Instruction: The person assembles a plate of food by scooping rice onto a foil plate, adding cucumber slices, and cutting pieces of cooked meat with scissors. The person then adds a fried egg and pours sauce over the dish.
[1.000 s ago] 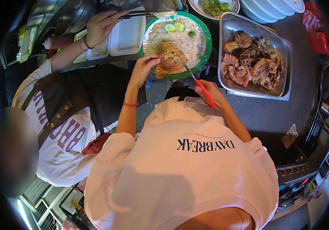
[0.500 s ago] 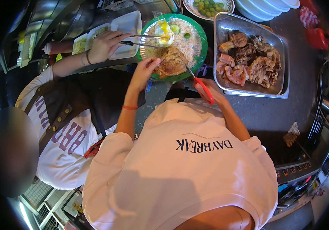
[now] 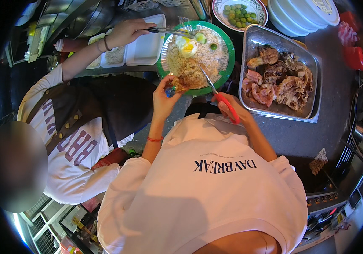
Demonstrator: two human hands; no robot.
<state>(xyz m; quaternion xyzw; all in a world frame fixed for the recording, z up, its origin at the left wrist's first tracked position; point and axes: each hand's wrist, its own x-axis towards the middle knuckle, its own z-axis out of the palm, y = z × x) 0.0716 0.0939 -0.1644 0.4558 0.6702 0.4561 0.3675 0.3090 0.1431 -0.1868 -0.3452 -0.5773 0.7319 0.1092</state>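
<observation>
Scissors (image 3: 218, 95) with red handles and metal blades sit wrapped in the grip of the right hand (image 3: 235, 108), tips at the crisp brown meat (image 3: 193, 70) on the near side of the round green-rimmed plate (image 3: 231, 57). At the plate's near-left rim, the left hand (image 3: 166, 100) pinches the meat's edge. Snipping seems in hand; the next cut would call for steadying it.
</observation>
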